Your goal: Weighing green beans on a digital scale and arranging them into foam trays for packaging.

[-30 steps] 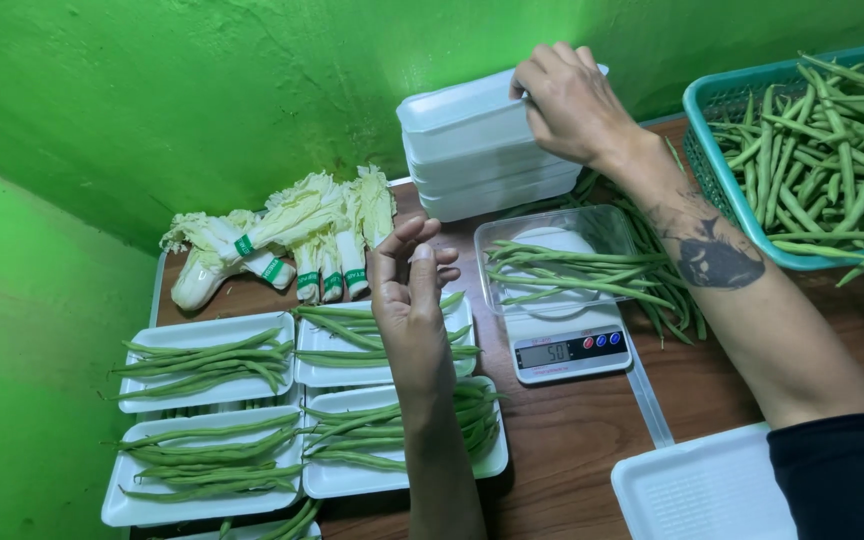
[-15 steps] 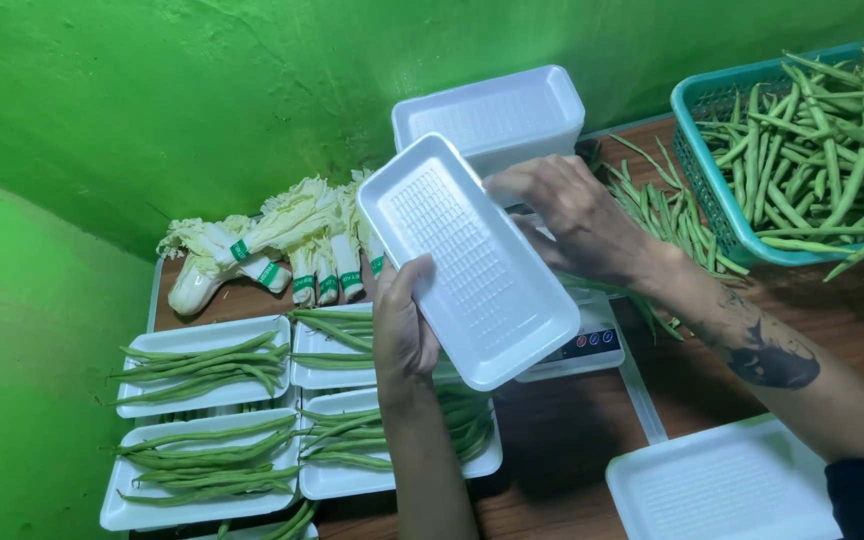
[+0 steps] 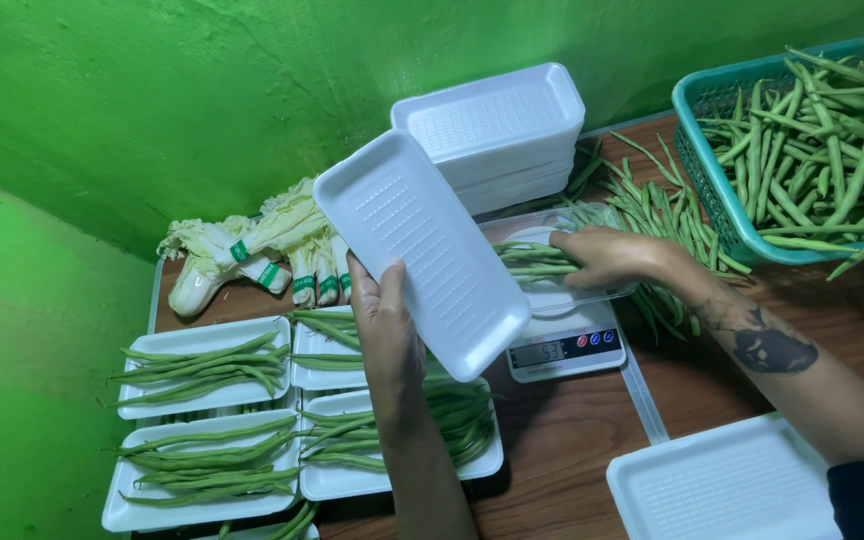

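Green walls behind; left hand (image 3: 389, 325) fingers grip a foam tray (image 3: 422, 250), right hand (image 3: 607, 258) fingers clasp beans (image 3: 537, 260).

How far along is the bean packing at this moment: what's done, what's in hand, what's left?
Done: four filled trays of green beans lie at the table's left. In hand: the left hand holds an empty foam tray tilted, while the right hand rests on the beans on the scale. Left: loose beans beside the scale, a full teal basket, and a stack of empty trays.
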